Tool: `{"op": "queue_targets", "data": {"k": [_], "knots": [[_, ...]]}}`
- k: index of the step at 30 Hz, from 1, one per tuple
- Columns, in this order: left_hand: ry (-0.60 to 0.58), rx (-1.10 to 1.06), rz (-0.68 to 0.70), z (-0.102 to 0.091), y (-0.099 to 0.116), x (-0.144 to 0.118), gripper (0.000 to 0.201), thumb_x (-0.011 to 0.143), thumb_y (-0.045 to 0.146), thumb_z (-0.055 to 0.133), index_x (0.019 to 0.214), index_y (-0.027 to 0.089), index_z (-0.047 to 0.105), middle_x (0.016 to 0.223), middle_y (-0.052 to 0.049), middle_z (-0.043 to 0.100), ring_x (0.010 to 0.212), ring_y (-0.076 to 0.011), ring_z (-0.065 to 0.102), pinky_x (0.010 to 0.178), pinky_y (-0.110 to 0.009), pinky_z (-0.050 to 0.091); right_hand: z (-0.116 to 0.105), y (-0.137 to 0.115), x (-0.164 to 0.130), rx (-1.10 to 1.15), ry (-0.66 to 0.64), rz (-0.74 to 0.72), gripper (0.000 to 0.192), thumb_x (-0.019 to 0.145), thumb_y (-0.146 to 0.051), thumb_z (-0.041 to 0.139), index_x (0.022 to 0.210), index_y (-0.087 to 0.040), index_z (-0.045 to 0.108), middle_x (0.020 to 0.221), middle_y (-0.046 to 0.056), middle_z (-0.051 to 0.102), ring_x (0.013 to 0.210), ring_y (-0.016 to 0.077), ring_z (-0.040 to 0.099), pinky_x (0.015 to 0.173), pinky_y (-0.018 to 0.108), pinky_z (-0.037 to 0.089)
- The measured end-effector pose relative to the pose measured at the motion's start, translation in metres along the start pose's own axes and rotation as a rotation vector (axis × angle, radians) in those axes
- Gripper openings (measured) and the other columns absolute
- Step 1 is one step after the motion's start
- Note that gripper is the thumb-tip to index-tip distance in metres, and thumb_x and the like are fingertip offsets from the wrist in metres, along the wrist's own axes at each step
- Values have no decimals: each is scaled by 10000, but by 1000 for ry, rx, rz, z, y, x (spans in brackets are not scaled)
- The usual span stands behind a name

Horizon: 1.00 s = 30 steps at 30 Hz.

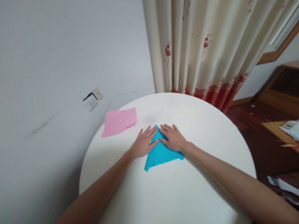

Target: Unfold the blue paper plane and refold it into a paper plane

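A blue sheet (162, 155), cloth or paper, lies folded into a roughly triangular shape on the white round table (168, 193). Its point faces away from me, and its two lower corners stick out left and right. My left hand (144, 141) rests flat on the left edge of the blue sheet, fingers stretched toward the tip. On the right edge lies my right hand (173, 138), also flat with its fingers out. The fingertips of both hands almost meet near the tip and cover part of the edges.
A pink folded sheet (120, 120) lies at the table's far left edge. Beyond the table hangs a cream curtain (191, 46) with red flowers. A wall socket (90, 102) is on the left wall. At right, a cardboard box (274, 129) carries papers.
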<state>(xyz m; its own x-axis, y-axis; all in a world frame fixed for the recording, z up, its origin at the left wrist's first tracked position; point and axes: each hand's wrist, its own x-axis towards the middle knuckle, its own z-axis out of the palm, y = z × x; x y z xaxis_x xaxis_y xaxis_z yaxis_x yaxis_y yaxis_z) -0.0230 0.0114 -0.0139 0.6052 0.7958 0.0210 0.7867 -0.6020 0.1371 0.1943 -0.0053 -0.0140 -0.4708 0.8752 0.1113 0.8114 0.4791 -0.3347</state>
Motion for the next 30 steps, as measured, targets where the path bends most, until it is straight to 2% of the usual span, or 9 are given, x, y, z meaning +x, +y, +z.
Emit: {"op": "queue_targets", "data": {"k": [17, 30], "knots": [[8, -20, 5, -5, 1, -1, 629, 1003, 594, 230, 1565, 313, 210, 1635, -5, 206, 1515, -262, 137, 1209, -522, 107, 1, -2, 2, -14, 17, 17, 633, 991, -514, 343, 1532, -185, 336, 1604, 102, 299, 1482, 286, 220, 1194, 537, 107], [4, -17, 10, -5, 1, -1, 634, 1003, 600, 216, 1569, 316, 193, 1637, 8, 190, 1516, -260, 130, 1209, -528, 101, 0, -2, 2, -27, 43, 18, 612, 994, -507, 344, 1525, -203, 350, 1588, 103, 335, 1468, 277, 243, 1190, 517, 108]]}}
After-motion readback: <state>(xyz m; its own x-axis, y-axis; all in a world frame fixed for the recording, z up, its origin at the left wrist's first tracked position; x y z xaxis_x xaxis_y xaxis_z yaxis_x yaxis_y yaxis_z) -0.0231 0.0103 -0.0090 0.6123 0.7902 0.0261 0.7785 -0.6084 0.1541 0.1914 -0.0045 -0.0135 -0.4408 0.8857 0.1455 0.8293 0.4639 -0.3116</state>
